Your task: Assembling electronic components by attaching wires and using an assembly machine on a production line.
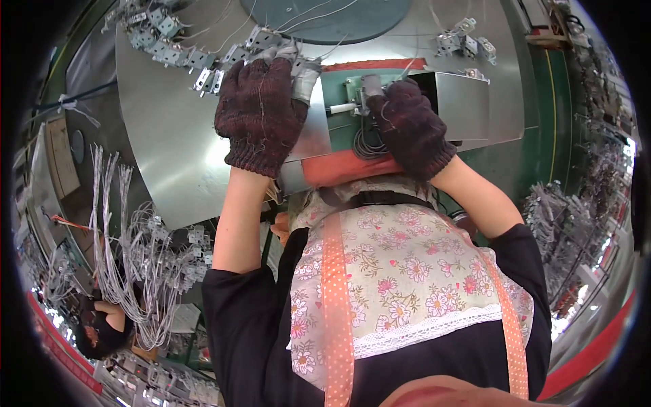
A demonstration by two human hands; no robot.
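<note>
My left hand [261, 115], in a dark maroon knit glove with pale wrapping on its fingertips, is at the near end of a string of small metal brackets [178, 53] joined by thin wires. Its fingers curl down; what they grip is hidden under them. My right hand [411, 127], gloved the same way, closes its fingers at a small metal bracket [371, 85] on the green fixture [340, 87]. A white rod [341, 108] points at this bracket from the left. Below it hangs a dark coil [369, 144], partly behind my right hand.
Sheet metal covers the worktop [166, 149], with a grey round plate [325, 17] at the back. Several loose brackets [466, 42] lie back right. Red padding [349, 167] edges the fixture. Bundled wired parts [146, 264] hang at left; another person [105, 329] is lower left.
</note>
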